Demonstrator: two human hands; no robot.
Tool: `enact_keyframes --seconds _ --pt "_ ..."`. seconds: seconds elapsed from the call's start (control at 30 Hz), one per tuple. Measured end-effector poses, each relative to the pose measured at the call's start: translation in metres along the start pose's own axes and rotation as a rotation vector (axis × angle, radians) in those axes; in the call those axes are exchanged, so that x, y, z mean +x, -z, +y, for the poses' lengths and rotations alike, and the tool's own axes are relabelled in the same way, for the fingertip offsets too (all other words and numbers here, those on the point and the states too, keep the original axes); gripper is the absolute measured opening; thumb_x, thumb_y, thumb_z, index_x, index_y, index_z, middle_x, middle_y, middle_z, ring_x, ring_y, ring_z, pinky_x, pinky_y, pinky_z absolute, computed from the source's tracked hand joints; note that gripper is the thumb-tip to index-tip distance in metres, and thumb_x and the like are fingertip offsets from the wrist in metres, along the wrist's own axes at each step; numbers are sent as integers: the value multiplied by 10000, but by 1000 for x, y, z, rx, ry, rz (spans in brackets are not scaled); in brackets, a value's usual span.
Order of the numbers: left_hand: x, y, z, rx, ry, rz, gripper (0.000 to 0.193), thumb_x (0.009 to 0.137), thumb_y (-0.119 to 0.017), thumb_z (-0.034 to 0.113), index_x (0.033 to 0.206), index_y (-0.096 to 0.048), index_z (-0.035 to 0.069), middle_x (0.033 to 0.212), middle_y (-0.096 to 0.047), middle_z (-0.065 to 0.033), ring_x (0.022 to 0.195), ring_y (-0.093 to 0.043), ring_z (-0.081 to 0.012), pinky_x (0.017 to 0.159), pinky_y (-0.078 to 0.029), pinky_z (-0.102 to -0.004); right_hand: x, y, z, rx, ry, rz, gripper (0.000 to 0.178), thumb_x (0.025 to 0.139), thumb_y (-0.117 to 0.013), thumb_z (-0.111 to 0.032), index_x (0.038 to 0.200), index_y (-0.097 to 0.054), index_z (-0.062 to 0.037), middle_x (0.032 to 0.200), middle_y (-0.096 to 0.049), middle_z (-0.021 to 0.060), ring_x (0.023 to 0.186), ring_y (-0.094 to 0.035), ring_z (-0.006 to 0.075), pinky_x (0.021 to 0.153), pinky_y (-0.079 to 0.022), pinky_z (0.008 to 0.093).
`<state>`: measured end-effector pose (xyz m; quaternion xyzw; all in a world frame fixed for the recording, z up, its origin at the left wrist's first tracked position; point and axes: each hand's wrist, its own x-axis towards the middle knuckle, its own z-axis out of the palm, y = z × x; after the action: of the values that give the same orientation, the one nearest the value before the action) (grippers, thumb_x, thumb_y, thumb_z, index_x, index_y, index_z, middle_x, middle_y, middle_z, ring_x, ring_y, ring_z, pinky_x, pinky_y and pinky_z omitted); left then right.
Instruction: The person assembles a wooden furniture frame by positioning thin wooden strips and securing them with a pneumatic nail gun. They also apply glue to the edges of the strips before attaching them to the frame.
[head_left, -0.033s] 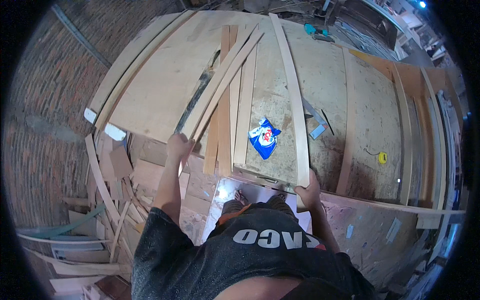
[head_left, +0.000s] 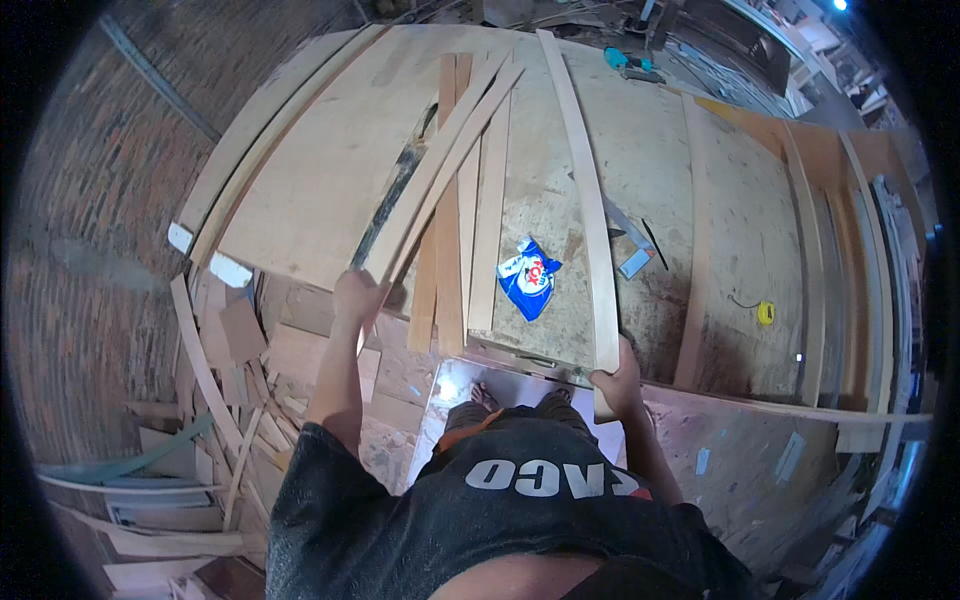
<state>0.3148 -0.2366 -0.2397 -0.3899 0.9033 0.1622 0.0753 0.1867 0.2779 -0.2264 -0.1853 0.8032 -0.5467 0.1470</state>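
Observation:
Long pale wooden strips lie across a worn plywood worktop (head_left: 290, 190). My left hand (head_left: 357, 297) is closed round the near ends of the slanting wooden strips (head_left: 440, 176), which cross over other strips lying lengthwise (head_left: 449, 240). My right hand (head_left: 617, 380) grips the near end of a separate long wooden strip (head_left: 582, 165), whose far end reaches the back of the worktop. The palm side of each hand is hidden. Between the two hands lies a crumpled blue and white plastic packet (head_left: 528, 280).
Right of my strip sit a metal square (head_left: 626, 222), a black pencil-like stick (head_left: 655, 245), a small box (head_left: 635, 262) and a yellow tape measure (head_left: 765, 313). A teal power tool (head_left: 632, 65) rests at the far edge. Wood offcuts (head_left: 235, 330) pile up beside the brick wall (head_left: 80, 230).

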Motion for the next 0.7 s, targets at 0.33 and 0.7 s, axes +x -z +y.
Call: enact_keyframes --seconds 0.33,0.7 --pt "-68 -26 127 -1244 19 -278 287 875 -781 267 973 -607 60 732 -604 -25 593 -545 -115 536 -418 -272 88 -38 -40 512 -248 -141 721 792 -719 78 1415 -371 -29 993 -613 119 687 -663 206 597 -573 353" --pt "-156 -89 249 -1358 47 -426 367 961 -758 374 1092 -594 73 805 -616 20 642 -509 -55 544 -387 -248 97 -48 -35 477 -300 -58 632 982 -670 -112 1505 -320 -58 1206 -603 119 976 -670 188 718 -615 353"
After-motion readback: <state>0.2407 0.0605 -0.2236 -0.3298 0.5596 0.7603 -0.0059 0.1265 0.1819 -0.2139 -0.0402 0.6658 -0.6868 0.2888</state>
